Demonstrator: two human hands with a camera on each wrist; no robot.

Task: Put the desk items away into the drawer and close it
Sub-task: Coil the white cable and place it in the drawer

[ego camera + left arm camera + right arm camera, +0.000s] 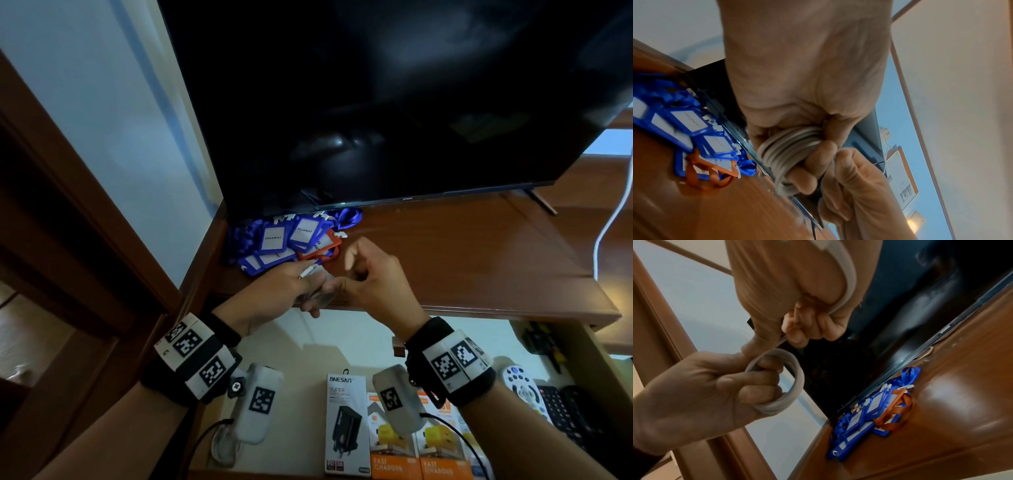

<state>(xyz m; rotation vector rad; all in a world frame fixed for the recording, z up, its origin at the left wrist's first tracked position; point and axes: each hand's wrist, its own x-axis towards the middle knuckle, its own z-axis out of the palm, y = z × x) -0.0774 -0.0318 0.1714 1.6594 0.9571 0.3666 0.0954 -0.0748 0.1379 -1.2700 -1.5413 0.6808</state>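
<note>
Both hands meet above the near edge of the table, over the open drawer. The left hand has its fingers curled through a white cable wound into a small coil, gripping the loops so they cannot spring apart. The right hand pinches the free run of the same cable between thumb and curled fingers; that run passes across the back of the hand in the right wrist view. Judgement: the coil is being wound tight so it will lie compact in the drawer.

A pile of blue badge holders with one orange holder and tangled lanyards lies on the table at its far left corner, just beside the lower edge of the dark screen. These appear not yet stowed.

The drawer stands pulled out toward the person. Charger boxes fill its near middle; a remote control and a dark keyboard lie to the right. Pale bare floor shows in the far left part, which looks the likeliest room for the coil. The screen overhangs the badge pile, so a reach there has little headroom.
</note>
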